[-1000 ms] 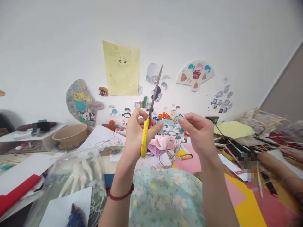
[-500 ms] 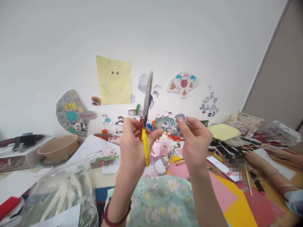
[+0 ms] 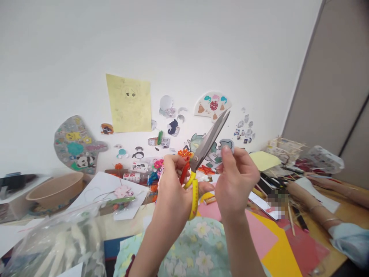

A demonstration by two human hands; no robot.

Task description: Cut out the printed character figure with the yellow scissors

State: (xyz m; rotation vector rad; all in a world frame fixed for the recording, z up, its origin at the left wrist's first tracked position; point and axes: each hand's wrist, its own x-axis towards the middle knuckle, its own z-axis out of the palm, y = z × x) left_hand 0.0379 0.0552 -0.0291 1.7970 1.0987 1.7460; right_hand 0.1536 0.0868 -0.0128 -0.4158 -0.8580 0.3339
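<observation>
At the lower edge of the frame, floral fabric (image 3: 201, 246) is seen below the forearms. At centre, the hands are apart: the scissors (image 3: 205, 149) are gripped by the handles in the left hand (image 3: 174, 188), and the paper cutout (image 3: 226, 144) is pinched between thumb and fingers of the right hand (image 3: 235, 177). The scissors, near upright half a second earlier, are now tilted toward the upper right; the blade tips are slightly parted. Part of the cutout is thus covered by the blades; contact cannot be confirmed. At right, a phone (image 3: 265, 206) is placed on the counter (image 3: 351, 213). Beyond, a yellow drawing (image 3: 129, 115) is mounted on the wall (image 3: 173, 46).
</observation>
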